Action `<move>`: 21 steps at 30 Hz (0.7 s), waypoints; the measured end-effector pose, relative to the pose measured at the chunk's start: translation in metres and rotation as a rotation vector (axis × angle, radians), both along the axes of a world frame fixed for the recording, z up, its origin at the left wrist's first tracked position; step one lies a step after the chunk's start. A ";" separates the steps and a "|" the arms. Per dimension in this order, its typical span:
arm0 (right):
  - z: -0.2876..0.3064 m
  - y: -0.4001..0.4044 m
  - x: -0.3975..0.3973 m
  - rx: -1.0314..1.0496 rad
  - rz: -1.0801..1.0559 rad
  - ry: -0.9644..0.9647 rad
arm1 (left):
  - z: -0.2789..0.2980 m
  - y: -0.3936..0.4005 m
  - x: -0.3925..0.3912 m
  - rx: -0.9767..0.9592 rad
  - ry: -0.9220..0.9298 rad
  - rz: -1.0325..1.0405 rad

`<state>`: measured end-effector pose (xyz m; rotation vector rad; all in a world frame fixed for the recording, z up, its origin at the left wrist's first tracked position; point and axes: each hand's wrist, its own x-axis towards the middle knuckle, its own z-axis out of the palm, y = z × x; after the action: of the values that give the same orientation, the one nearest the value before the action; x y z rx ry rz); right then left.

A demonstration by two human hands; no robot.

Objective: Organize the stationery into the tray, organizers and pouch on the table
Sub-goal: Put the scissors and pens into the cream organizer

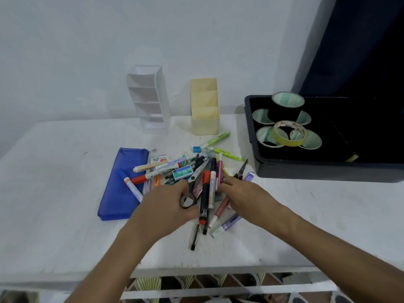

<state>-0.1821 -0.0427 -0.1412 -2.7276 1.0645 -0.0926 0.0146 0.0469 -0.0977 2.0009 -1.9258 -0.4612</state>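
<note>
**Operator:** White tabletop [65, 171] is carrying everything I'm seeing. A heap of pens and markers [196, 178] is lying at the centre, and both hands are reaching into it.

**Colleague:** What are the hands doing?

**Operator:** I'm seeing the left hand [168, 204] lying on the heap's 7 o'clock side, fingers curled by the handle ring of a pair of scissors [192, 182]. Whether it is gripping them I cannot tell. The right hand [242, 193] is sitting at the heap's 4 o'clock, fingers bent down onto the pens, touching a pink pen [219, 171]; I cannot tell whether it is pinching anything.

**Colleague:** Where are the containers sitting?

**Operator:** A blue pouch [121, 184] is lying flat at 9 o'clock of the heap, with an orange-capped marker [132, 188] lying across its right edge. A clear tiered organizer [150, 99] is standing at 11 o'clock, and a cream organizer [204, 108] with three compartments at 12 o'clock. A black tray [328, 169] is sitting at 2 o'clock, holding rolls of tape [288, 122]; a yellow one is leaning on the others.

**Colleague:** Anything else in the heap?

**Operator:** A green staple box [182, 172] marked No.10 is lying on top, two green highlighters [220, 145] are lying at 1 o'clock, and a second, smaller pair of scissors [241, 170] is poking out just above the right hand.
</note>
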 end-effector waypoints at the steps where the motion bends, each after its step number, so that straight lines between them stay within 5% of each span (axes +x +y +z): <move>1: 0.002 -0.001 0.001 -0.003 -0.006 -0.019 | 0.006 -0.001 0.001 -0.024 0.053 0.004; 12: 0.104 -0.069 0.025 -0.028 -0.157 -0.403 | 0.104 -0.078 0.016 -0.261 0.219 0.171; 21: 0.191 -0.156 0.044 -0.215 -0.264 -0.770 | 0.182 -0.181 0.032 -0.547 0.167 0.148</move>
<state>-0.1378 -0.1991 0.0498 -2.3173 1.1778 -1.2369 0.0469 -0.1345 0.0841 1.6686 -1.5718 -0.0465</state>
